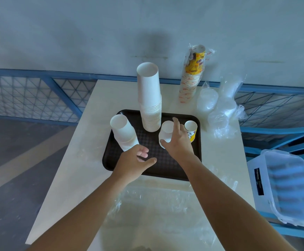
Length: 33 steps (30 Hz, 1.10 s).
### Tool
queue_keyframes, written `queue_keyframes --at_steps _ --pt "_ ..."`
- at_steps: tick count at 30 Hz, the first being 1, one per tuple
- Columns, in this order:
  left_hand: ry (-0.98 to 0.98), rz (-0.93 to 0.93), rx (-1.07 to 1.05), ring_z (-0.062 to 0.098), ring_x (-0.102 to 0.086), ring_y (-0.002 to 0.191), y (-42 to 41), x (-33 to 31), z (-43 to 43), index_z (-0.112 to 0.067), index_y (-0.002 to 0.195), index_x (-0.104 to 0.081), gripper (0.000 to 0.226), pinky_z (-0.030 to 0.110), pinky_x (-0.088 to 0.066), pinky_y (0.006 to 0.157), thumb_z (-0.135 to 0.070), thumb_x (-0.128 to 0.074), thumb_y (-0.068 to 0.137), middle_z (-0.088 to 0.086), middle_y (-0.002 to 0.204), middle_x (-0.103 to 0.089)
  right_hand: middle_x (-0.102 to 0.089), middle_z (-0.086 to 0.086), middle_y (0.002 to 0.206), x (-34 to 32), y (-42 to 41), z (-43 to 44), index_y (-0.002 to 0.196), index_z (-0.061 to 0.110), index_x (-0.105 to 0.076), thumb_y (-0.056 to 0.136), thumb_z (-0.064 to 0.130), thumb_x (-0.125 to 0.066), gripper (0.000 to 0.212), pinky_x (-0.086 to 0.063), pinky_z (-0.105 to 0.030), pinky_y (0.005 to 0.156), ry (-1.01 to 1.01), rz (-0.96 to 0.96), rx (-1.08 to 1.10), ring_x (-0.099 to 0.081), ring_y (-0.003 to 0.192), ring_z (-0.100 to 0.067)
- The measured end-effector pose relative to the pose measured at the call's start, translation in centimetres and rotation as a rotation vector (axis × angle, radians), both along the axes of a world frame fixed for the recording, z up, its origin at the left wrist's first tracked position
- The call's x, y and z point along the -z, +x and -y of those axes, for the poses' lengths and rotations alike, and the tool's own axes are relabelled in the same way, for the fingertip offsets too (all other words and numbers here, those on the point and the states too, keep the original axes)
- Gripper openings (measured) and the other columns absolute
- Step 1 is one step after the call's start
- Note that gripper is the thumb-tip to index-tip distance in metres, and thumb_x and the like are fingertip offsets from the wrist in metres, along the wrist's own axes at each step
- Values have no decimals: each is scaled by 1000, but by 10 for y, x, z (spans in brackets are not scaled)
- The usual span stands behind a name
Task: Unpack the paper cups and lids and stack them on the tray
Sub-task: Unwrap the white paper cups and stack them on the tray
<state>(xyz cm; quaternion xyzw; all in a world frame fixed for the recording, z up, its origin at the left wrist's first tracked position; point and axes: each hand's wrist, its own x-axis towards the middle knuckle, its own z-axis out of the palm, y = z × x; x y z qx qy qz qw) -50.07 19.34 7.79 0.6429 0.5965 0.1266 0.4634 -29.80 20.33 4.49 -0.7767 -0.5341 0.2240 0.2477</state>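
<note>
Our right hand grips a short white cup stack, thumb on the near side & fingers curled over the far rim; the stack stands upright on the black tray. Just right of that grip sits one yellow printed cup, also on the tray. Just left & beyond it rises the tall white cup stack, at the tray's far edge. Our left hand hovers over the tray w/ fingers loosely curled, holding nothing, right beside the base of another white cup stack that leans left; can't tell if they touch. Off the tray, far right of the grip: a printed cup stack in its wrapper, then bags of clear lids on the table. Loose plastic wrap lies under our forearms. A clear lidded box sits well right.
</note>
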Motion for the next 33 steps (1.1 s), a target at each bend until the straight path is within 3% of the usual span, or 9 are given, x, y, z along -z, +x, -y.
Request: queue_keyframes --at_steps 2,6,8,12,16,18,21,25,33 --pt "-41 -29 9 -2 -68 88 -16 -4 -3 -36 107 -68 34 20 -50 74 -49 -86 81 -18 103 -73 -43 -15 148 -7 -2 7 160 14 -24 85 28 -82 95 -45 -50 108 62 7 7 -43 133 -34" --pt "-9 -140 6 2 -67 94 -47 -12 -15 -31 95 -68 28 21 -47 73 -45 -87 80 -16 97 -73 -49 -14 136 -25 -7 17 146 8 -48 85 30 -66 67 -44 -53 103 332 53 121 -40 122 -33" --pt "61 -164 -75 6 -67 94 -59 -15 -24 -26 97 -61 36 22 -45 71 -41 -88 79 -14 98 -71 -53 -11 130 -37 -14 18 137 9 -56 85 32 -57 56 -44 -49 102 414 17 154 -41 120 -29" --pt "232 -75 -213 15 -64 103 -69 -20 -44 -21 121 -53 69 21 -45 75 -40 -96 70 -7 116 -61 -54 -6 128 -65 -40 13 134 13 -59 83 19 -57 51 -45 -40 97 457 -114 95 -49 115 -27" --pt "388 57 -75 6 -53 120 -66 -32 -61 -27 150 -47 92 18 -44 96 -40 -95 74 -14 140 -51 -57 -5 125 -68 -63 5 133 14 -59 85 12 -55 49 -52 -38 89 430 -157 58 -57 108 -25" --pt "411 87 -25 7 -55 124 -66 -33 -68 -28 150 -50 87 22 -50 100 -42 -93 77 -13 144 -56 -59 -4 123 -64 -70 4 134 14 -60 89 6 -56 46 -54 -26 86 356 -189 29 -56 102 -6" --pt "420 108 26 15 -64 118 -66 -34 -77 -23 138 -61 70 38 -59 100 -42 -92 78 -7 133 -69 -58 -1 121 -58 -79 5 134 12 -59 91 0 -55 44 -53 -27 88 254 -210 -1 -56 99 -7" --pt "405 122 67 13 -67 105 -68 -34 -84 -24 123 -66 60 34 -59 91 -38 -96 73 -11 116 -72 -57 2 120 -49 -88 10 136 14 -58 94 2 -55 43 -48 -21 87 176 -243 41 -57 99 -9" --pt "414 176 69 4 -68 103 -72 -37 -88 -26 122 -70 53 15 -52 84 -35 -95 75 -17 113 -73 -57 3 112 -38 -94 16 133 13 -60 93 1 -56 42 -47 -24 84 174 -233 116 -56 93 -10"
